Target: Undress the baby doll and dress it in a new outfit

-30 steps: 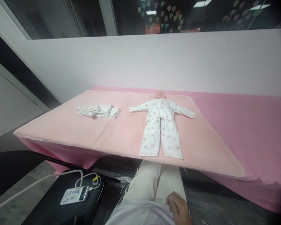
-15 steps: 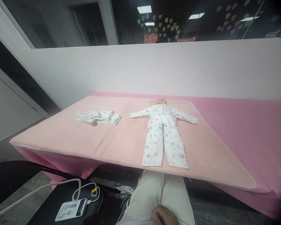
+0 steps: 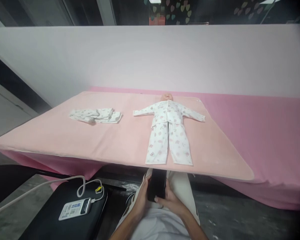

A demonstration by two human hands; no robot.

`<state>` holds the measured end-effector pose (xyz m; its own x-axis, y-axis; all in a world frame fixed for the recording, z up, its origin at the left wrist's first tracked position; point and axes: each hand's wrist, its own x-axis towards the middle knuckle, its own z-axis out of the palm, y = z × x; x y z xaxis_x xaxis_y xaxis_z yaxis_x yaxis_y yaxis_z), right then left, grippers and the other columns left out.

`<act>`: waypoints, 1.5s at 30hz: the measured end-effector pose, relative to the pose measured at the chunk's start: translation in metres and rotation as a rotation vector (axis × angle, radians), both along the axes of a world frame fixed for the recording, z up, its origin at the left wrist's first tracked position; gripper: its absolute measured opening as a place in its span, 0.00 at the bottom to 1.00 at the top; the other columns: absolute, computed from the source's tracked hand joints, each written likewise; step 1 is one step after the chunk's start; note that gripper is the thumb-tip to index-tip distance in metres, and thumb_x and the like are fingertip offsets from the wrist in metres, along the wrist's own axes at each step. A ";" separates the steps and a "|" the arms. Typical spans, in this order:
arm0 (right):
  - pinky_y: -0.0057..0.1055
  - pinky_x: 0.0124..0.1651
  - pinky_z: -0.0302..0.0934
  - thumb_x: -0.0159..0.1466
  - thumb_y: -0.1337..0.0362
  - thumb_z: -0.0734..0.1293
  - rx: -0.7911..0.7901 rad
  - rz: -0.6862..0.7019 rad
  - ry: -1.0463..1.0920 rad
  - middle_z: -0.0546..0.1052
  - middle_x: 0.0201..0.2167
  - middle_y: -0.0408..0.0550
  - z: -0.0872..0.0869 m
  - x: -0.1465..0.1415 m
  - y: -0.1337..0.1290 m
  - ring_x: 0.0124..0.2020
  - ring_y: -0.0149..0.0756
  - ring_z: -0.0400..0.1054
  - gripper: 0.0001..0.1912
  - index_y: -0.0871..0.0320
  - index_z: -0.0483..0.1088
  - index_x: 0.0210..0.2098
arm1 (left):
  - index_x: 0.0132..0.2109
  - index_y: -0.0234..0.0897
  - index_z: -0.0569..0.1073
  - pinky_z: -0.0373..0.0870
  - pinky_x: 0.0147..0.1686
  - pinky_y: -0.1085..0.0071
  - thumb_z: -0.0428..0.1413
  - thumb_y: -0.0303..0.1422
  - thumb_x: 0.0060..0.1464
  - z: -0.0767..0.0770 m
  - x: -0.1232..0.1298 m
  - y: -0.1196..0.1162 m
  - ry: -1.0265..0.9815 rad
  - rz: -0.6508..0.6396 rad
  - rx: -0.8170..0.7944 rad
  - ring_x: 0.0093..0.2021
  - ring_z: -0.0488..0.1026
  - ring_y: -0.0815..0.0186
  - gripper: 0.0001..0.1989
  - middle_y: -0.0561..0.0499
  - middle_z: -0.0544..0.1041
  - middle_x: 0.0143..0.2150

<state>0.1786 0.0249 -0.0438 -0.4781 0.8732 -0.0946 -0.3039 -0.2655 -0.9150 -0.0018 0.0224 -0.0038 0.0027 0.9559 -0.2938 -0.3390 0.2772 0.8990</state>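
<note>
Over my lap, a black smartphone (image 3: 156, 186) is held upright between both hands, its dark face toward me. My left hand (image 3: 142, 196) grips its left side. Along the right side and lower corner, my right hand (image 3: 172, 199) is closed on it, thumb across the front. Beyond my knees, a doll (image 3: 167, 97) lies on its back on the table. It wears a white patterned long-sleeved top (image 3: 168, 111) with arms spread, and matching trousers (image 3: 168, 143) reaching close to the table's front edge.
Folded white patterned clothing (image 3: 96, 115) lies left of the doll on the peach sheet (image 3: 110, 146). A pink cloth (image 3: 270, 140) covers the right side. At lower left, a white power bank (image 3: 75, 209) with a white cable (image 3: 40, 185) rests on a black seat (image 3: 55, 226).
My view has tilted downward. Only one closed hand showed over my lap before; now both hands are in view, holding the smartphone. Doll and clothes lie as before.
</note>
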 end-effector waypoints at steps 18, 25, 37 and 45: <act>0.64 0.86 0.45 0.59 0.52 0.88 0.281 -0.122 -0.400 0.59 0.80 0.58 0.016 0.044 0.046 0.84 0.60 0.50 0.59 0.44 0.60 0.82 | 0.73 0.54 0.78 0.69 0.79 0.47 0.70 0.55 0.69 -0.013 0.020 0.037 -0.486 -0.175 -0.190 0.82 0.67 0.45 0.32 0.47 0.77 0.77; 0.59 0.81 0.59 0.62 0.50 0.86 0.168 -0.037 -0.286 0.55 0.82 0.57 0.017 0.038 0.042 0.82 0.57 0.56 0.65 0.41 0.47 0.86 | 0.74 0.53 0.76 0.71 0.77 0.44 0.70 0.58 0.67 -0.020 0.022 0.038 -0.460 -0.181 -0.153 0.80 0.69 0.42 0.35 0.46 0.77 0.76; 0.58 0.77 0.66 0.60 0.49 0.86 0.145 -0.102 -0.293 0.56 0.81 0.58 0.007 0.035 0.039 0.74 0.55 0.63 0.64 0.43 0.51 0.85 | 0.75 0.51 0.76 0.68 0.79 0.44 0.68 0.58 0.69 -0.013 0.023 0.037 -0.473 -0.220 -0.106 0.80 0.68 0.44 0.35 0.45 0.76 0.77; 0.55 0.85 0.53 0.65 0.44 0.80 0.055 -0.172 -0.135 0.70 0.75 0.56 0.011 0.025 0.030 0.77 0.54 0.63 0.58 0.47 0.51 0.85 | 0.71 0.49 0.80 0.66 0.81 0.46 0.69 0.58 0.68 -0.003 0.026 0.035 -0.476 -0.213 -0.042 0.80 0.68 0.44 0.33 0.45 0.76 0.77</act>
<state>0.2037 0.0546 -0.0328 -0.3077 0.9465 -0.0973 -0.2140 -0.1685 -0.9622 0.0239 0.0569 -0.0067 0.3386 0.9070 -0.2503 -0.6396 0.4170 0.6458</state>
